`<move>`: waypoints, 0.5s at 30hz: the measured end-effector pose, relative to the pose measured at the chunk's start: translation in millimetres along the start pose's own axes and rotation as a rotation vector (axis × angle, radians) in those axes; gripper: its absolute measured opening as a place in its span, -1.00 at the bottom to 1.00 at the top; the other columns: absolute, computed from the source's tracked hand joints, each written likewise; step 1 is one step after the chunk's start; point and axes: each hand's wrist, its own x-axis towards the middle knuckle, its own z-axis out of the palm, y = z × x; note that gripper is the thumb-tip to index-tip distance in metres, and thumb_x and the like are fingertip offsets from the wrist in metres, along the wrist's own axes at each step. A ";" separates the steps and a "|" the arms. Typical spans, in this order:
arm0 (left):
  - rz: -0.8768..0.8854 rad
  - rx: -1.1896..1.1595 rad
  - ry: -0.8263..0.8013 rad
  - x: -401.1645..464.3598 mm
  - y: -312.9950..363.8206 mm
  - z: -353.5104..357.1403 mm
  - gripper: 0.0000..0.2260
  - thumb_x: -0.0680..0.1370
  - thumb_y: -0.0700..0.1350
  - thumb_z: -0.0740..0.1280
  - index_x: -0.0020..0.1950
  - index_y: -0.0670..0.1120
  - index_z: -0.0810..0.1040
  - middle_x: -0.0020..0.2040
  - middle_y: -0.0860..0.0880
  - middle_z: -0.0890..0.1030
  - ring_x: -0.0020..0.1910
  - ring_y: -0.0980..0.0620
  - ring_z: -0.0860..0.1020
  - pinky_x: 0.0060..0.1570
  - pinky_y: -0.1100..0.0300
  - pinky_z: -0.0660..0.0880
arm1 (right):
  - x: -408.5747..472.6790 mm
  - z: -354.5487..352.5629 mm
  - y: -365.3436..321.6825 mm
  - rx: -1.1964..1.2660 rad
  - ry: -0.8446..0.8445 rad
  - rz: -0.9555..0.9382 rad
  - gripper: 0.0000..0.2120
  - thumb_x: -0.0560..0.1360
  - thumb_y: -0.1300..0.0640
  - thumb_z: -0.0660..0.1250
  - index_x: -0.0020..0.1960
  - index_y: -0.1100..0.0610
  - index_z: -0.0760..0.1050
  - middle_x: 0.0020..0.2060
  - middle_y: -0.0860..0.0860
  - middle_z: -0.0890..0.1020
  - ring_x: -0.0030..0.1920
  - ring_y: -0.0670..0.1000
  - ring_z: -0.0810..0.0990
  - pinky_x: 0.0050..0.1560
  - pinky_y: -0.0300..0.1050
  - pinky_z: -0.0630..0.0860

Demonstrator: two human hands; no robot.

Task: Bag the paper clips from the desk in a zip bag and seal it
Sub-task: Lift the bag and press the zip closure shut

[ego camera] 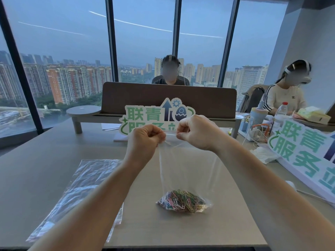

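Observation:
A clear zip bag (183,165) hangs upright above the desk, its bottom resting on the desk top. A heap of coloured paper clips (182,201) lies inside at the bottom. My left hand (145,140) pinches the left end of the bag's red zip strip. My right hand (196,131) pinches the strip just to the right of it. Both hands hold the bag's top edge at about the same height, close together.
A stack of spare clear bags (76,194) lies flat on the desk at the left. A green-lettered sign (155,116) stands behind my hands before a brown divider (168,98). Another sign (306,151), bottles and cables crowd the right. Two people sit beyond.

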 end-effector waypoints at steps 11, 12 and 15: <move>-0.041 -0.020 0.032 3.5 -3.1 6.9 -0.76 0.50 -0.29 0.42 -0.31 0.00 0.61 -0.29 -0.10 0.68 -0.26 -0.07 0.59 -0.12 0.00 0.60 | -20.5 -17.5 42.0 -0.015 0.032 0.092 -0.92 0.45 0.01 0.38 -0.19 -0.01 0.59 -0.33 -0.18 0.59 -0.21 -0.07 0.54 -0.03 0.04 0.54; -0.051 -0.029 0.036 3.7 -3.2 7.2 -0.76 0.50 -0.29 0.42 -0.31 -0.01 0.61 -0.30 -0.09 0.67 -0.27 -0.06 0.59 -0.12 -0.01 0.60 | -22.8 -18.4 45.9 -0.012 0.036 0.102 -0.91 0.45 0.02 0.38 -0.20 -0.01 0.59 -0.33 -0.19 0.58 -0.21 -0.06 0.54 -0.03 0.05 0.55; -0.075 -0.049 0.047 4.1 -4.0 7.9 -0.75 0.49 -0.30 0.42 -0.32 -0.01 0.61 -0.32 -0.08 0.66 -0.27 -0.05 0.57 -0.09 -0.04 0.60 | -29.2 -20.1 55.1 -0.009 0.046 0.124 -0.91 0.45 0.01 0.37 -0.22 -0.03 0.57 -0.35 -0.20 0.57 -0.19 -0.05 0.55 -0.02 0.05 0.55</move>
